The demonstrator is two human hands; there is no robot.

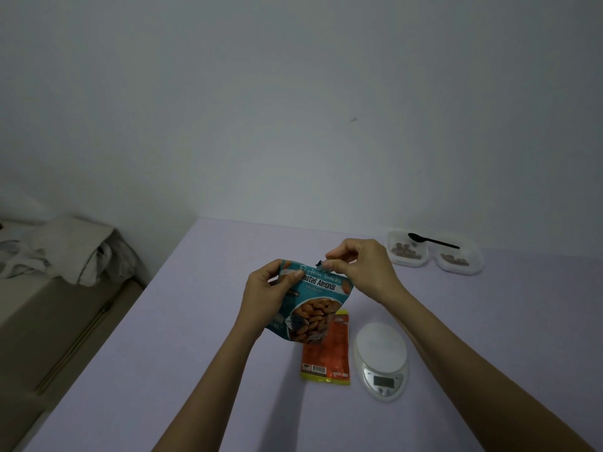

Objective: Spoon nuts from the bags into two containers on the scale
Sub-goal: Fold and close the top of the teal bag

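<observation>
A teal bag of roasted almonds [315, 308] is held upright above the table. My left hand [266, 288] grips its upper left side, thumb on the front. My right hand [357, 265] pinches the bag's top edge near a small dark clip or tab. An orange and yellow bag [329, 357] lies flat on the table beneath it. The white scale [381, 357] stands to the right with nothing on its platform. Two clear containers [408, 247] [458, 257] holding some nuts sit at the far right, a black spoon [434, 241] lying across them.
The table [182, 337] has a pale lilac top and meets a plain wall at the back. To the left, lower down, is a bed with crumpled grey cloth [65, 252].
</observation>
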